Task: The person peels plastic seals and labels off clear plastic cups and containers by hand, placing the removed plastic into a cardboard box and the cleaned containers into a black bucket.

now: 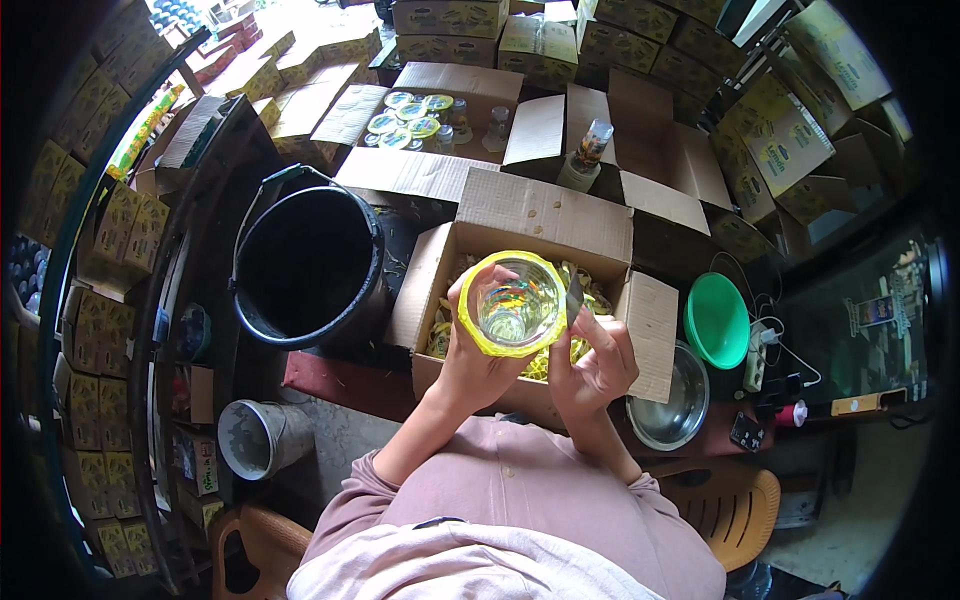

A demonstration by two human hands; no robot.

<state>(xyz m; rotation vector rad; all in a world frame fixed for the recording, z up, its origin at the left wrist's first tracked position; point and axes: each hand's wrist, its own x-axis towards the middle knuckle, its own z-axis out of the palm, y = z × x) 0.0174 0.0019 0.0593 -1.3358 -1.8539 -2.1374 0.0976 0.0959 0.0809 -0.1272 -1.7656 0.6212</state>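
A clear glass jar (512, 318) with a yellow band around its rim is tilted so that I look into its mouth. My left hand (465, 362) is wrapped around its left side. My right hand (598, 368) pinches a thin, dark, blade-like piece (574, 300) against the right edge of the yellow band; its exact kind is hard to make out. Both hands are over an open cardboard box (545, 212), where crumpled yellow material (592, 290) shows around the jar.
To the left stands a large black bucket (372, 270), with a grey bucket (265, 440) lower down. A green bowl (718, 320) and a metal basin (690, 400) are at right. Beyond, an open carton (410, 172) holds several yellow-topped glasses beside a bottle (592, 145).
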